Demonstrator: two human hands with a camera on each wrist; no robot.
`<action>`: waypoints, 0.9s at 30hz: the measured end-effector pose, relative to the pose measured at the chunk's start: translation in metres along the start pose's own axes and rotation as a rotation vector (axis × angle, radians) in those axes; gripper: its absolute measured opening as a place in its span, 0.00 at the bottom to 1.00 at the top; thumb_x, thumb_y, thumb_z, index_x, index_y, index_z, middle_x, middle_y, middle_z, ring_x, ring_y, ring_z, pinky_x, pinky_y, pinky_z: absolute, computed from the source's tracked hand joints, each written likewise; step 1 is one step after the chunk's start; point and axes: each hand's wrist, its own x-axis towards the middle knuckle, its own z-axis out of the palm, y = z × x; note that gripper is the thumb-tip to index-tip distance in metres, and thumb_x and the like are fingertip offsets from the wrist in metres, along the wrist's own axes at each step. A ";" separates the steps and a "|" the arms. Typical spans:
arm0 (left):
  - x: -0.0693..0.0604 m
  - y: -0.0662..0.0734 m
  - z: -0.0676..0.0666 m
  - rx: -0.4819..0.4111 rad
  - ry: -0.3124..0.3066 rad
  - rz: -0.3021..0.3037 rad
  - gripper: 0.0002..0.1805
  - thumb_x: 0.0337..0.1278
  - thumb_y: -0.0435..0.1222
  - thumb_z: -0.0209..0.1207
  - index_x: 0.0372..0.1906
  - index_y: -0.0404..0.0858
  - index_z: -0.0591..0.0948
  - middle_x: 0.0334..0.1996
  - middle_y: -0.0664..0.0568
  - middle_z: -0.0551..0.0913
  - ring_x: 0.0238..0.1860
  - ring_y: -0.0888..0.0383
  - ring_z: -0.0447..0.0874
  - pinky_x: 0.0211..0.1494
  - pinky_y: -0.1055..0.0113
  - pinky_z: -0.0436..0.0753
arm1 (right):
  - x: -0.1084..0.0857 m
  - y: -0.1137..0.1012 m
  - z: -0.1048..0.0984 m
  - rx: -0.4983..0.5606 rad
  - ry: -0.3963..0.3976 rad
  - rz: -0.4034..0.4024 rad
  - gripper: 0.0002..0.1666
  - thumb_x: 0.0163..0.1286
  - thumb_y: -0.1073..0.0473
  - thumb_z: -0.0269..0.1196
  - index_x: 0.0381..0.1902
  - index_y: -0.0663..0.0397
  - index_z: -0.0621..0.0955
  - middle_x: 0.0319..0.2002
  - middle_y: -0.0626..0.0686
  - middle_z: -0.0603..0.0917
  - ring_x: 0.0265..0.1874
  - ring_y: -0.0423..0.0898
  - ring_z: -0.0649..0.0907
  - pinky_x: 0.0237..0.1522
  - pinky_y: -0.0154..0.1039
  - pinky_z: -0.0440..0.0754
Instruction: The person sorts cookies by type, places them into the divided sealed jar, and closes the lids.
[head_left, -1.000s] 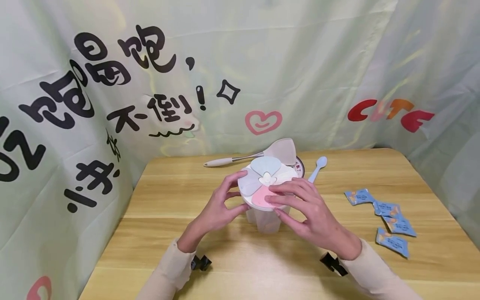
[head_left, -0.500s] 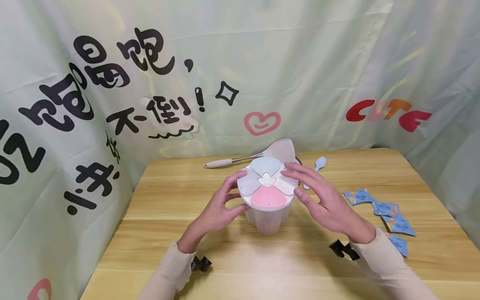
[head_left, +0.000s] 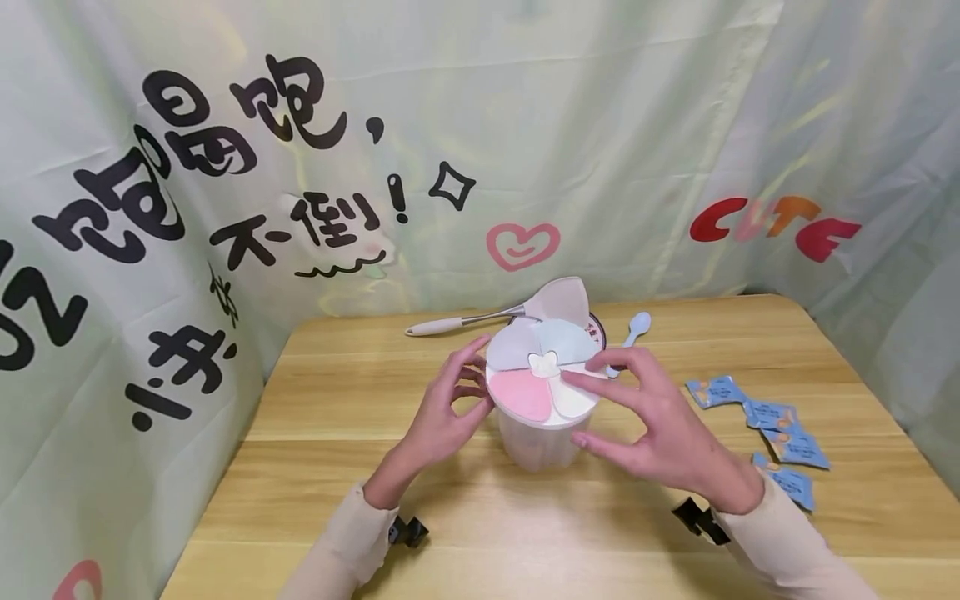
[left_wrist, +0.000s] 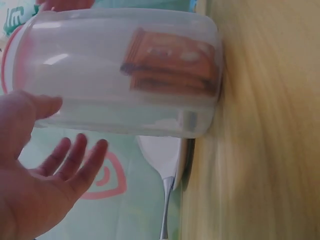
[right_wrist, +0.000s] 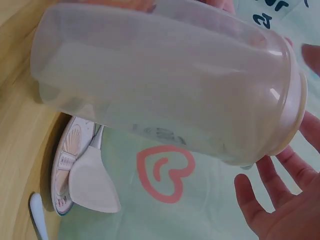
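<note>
Jar (head_left: 536,448) stood upright mid worktop (head_left: 300,433), btwn both hands; long axis vert., petal lid (head_left: 521,396) on top, facing up. L hand (head_left: 446,412) was at left edge of lid: fingers slack, moderately spread, loosely curved by rim, thumb at near-left, apparently touching. L wrist view had 3 fingertips clear of jar wall, so no firm grip seen there. R hand (head_left: 663,421) was on right side: fingers wide, holding nothing; one fingertip over lid close to centre, thumb low, just beside near-right wall. Contact at that fingertip: couldn't tell.

Key relation (my judgement): lid lay right of L fingers, left of & under R fingers; L hand nearer the rim, R hand better placed over top. Any turn of lid would run about jar's vert. axis.

Inside jar: orange packets (left_wrist: 170,62) near base, seen thru cloudy wall. Far side, behind jar: spatula (head_left: 562,300) over plate (right_wrist: 67,145), handle to left. Spoon (head_left: 637,323) far right of jar. Blue packets (head_left: 798,450) in loose row at right, beyond R hand.
</note>
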 end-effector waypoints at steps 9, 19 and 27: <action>-0.003 0.006 -0.001 -0.040 0.067 0.028 0.30 0.75 0.21 0.58 0.77 0.33 0.69 0.51 0.37 0.88 0.52 0.53 0.88 0.57 0.56 0.94 | 0.003 -0.016 0.008 -0.130 0.043 -0.051 0.34 0.79 0.28 0.58 0.63 0.42 0.90 0.53 0.54 0.82 0.52 0.51 0.75 0.49 0.40 0.73; -0.006 0.010 -0.005 -0.033 -0.064 0.075 0.41 0.67 0.21 0.62 0.82 0.40 0.63 0.76 0.38 0.74 0.70 0.38 0.80 0.70 0.52 0.90 | 0.023 -0.030 0.018 -0.253 0.075 -0.067 0.27 0.65 0.39 0.80 0.56 0.46 0.92 0.43 0.52 0.83 0.42 0.49 0.79 0.40 0.42 0.81; -0.005 0.006 0.001 0.013 -0.087 0.089 0.44 0.59 0.27 0.76 0.79 0.44 0.70 0.77 0.46 0.74 0.73 0.47 0.80 0.71 0.48 0.89 | 0.035 -0.015 -0.003 -0.099 -0.020 -0.152 0.23 0.77 0.34 0.67 0.54 0.41 0.93 0.50 0.47 0.88 0.51 0.47 0.83 0.56 0.37 0.81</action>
